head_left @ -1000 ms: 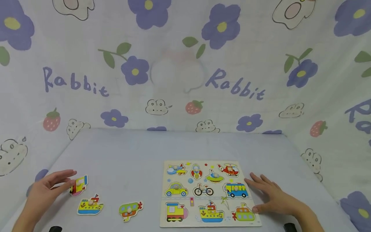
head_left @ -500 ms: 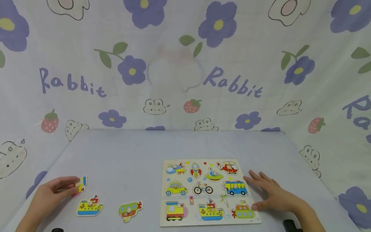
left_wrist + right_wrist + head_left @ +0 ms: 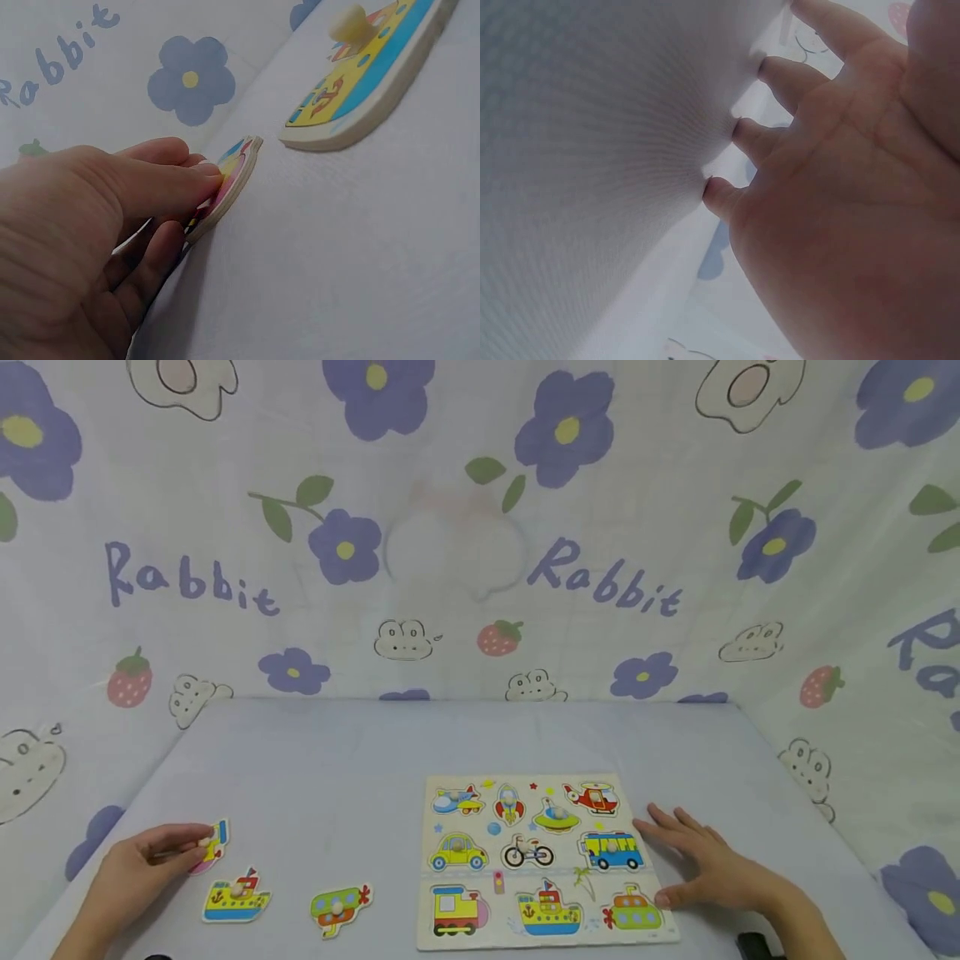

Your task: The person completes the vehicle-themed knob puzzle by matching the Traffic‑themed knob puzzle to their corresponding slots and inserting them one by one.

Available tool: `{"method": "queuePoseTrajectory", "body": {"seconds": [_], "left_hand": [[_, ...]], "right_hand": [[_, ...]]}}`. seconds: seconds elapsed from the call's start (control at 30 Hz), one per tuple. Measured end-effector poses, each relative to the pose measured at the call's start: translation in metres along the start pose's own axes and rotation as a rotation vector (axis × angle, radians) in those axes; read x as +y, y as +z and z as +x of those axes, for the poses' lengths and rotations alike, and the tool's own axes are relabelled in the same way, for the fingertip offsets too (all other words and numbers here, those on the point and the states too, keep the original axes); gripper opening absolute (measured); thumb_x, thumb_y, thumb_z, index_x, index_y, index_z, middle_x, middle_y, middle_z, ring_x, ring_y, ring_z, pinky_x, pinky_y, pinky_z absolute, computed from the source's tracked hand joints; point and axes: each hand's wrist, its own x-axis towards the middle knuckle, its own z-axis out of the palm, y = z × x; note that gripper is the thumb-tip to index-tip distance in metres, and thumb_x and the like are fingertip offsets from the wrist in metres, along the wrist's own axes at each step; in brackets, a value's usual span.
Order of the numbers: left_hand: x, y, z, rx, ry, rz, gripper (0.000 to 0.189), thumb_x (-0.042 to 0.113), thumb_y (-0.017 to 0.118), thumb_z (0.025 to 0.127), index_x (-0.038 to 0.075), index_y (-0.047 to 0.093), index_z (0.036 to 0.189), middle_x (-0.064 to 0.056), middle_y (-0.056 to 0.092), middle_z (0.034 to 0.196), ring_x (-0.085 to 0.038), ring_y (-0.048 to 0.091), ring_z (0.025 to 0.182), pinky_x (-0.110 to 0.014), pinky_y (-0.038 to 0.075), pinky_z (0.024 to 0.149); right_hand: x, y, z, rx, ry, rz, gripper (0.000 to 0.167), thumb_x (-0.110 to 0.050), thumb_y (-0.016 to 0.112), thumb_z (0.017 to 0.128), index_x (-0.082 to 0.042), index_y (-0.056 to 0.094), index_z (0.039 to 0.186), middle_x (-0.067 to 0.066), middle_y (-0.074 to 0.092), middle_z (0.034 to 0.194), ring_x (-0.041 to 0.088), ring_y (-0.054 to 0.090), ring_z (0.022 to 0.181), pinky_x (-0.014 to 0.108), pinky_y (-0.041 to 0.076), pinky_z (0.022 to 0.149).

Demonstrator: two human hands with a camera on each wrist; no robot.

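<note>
My left hand (image 3: 146, 872) pinches a wooden train puzzle piece (image 3: 219, 837) between thumb and fingers at the table's left side. Up close in the left wrist view, the train piece (image 3: 238, 174) stands tilted by the cloth, partly covered by the fingers. Beside it lies a ship puzzle piece (image 3: 236, 906) with a round knob (image 3: 351, 24). A green submarine puzzle piece (image 3: 340, 906) lies further right. With fingers spread, my right hand (image 3: 708, 864) rests at the right edge of the puzzle board (image 3: 551, 893). In the right wrist view its fingertips (image 3: 718, 196) press the cloth.
Knobbed pieces such as a car (image 3: 458, 850), a bus (image 3: 611, 850) and a helicopter (image 3: 594, 798) sit in the board. Its bottom row shows printed train, ship and submarine shapes. A patterned curtain (image 3: 465, 552) hangs behind the white table (image 3: 315, 760).
My left thumb and fingers have closed onto the train piece, covering more of it and turning it slightly. The right hand stays at the board's edge.
</note>
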Motion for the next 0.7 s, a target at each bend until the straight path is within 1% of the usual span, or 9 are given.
{"method": "queuePoseTrajectory", "body": {"seconds": [0.1, 0.2, 0.3, 0.4, 0.57, 0.7], "left_hand": [[0.0000, -0.0008, -0.0004, -0.006, -0.008, -0.011, 0.039, 0.032, 0.077, 0.087, 0.006, 0.071, 0.115, -0.008, 0.071, 0.106, -0.006, 0.064, 0.081, -0.022, 0.053, 0.065], [0.0006, -0.0015, 0.0012, -0.004, -0.001, -0.014, 0.037, 0.030, 0.076, 0.088, 0.006, 0.071, 0.115, -0.008, 0.071, 0.105, -0.007, 0.064, 0.081, -0.023, 0.053, 0.065], [0.0001, -0.0007, 0.0016, 0.014, 0.023, -0.002, 0.034, 0.028, 0.076, 0.089, 0.007, 0.072, 0.115, -0.007, 0.071, 0.104, -0.007, 0.064, 0.080, -0.022, 0.053, 0.065], [-0.0004, 0.0003, 0.0019, 0.027, 0.036, 0.010, 0.034, 0.031, 0.076, 0.088, 0.008, 0.073, 0.113, -0.006, 0.072, 0.103, -0.007, 0.064, 0.079, -0.022, 0.052, 0.064], [-0.0007, 0.0006, 0.0007, 0.048, 0.044, -0.002, 0.032, 0.031, 0.076, 0.088, 0.007, 0.073, 0.110, -0.005, 0.073, 0.099, -0.008, 0.066, 0.076, -0.023, 0.052, 0.062], [-0.0014, -0.0009, -0.0019, 0.066, 0.034, 0.000, 0.031, 0.030, 0.077, 0.088, 0.006, 0.073, 0.107, -0.005, 0.074, 0.095, -0.007, 0.067, 0.075, -0.022, 0.051, 0.062]], "right_hand": [[-0.0009, 0.0006, -0.0003, -0.005, 0.016, 0.001, 0.099, -0.053, 0.085, 0.064, -0.024, 0.044, 0.150, 0.012, 0.017, 0.161, 0.049, -0.005, 0.143, 0.075, -0.001, 0.101], [-0.0012, 0.0001, 0.0009, -0.003, 0.009, -0.002, 0.099, -0.053, 0.085, 0.064, -0.024, 0.044, 0.150, 0.012, 0.017, 0.161, 0.050, -0.005, 0.142, 0.075, -0.001, 0.100], [-0.0008, 0.0001, 0.0012, -0.001, 0.001, 0.006, 0.098, -0.053, 0.085, 0.065, -0.024, 0.044, 0.150, 0.012, 0.017, 0.161, 0.050, -0.005, 0.142, 0.073, -0.003, 0.102], [0.0002, 0.0000, 0.0014, 0.000, -0.011, 0.001, 0.098, -0.052, 0.085, 0.066, -0.022, 0.044, 0.150, 0.014, 0.017, 0.161, 0.051, -0.005, 0.142, 0.073, -0.003, 0.102], [0.0013, -0.0001, 0.0020, 0.010, -0.022, -0.020, 0.097, -0.053, 0.083, 0.067, -0.022, 0.044, 0.150, 0.014, 0.018, 0.161, 0.051, -0.003, 0.142, 0.073, -0.002, 0.102], [0.0016, 0.0014, 0.0018, 0.001, -0.009, -0.003, 0.097, -0.052, 0.084, 0.066, -0.023, 0.044, 0.150, 0.013, 0.018, 0.161, 0.050, -0.004, 0.142, 0.075, -0.001, 0.100]]}}
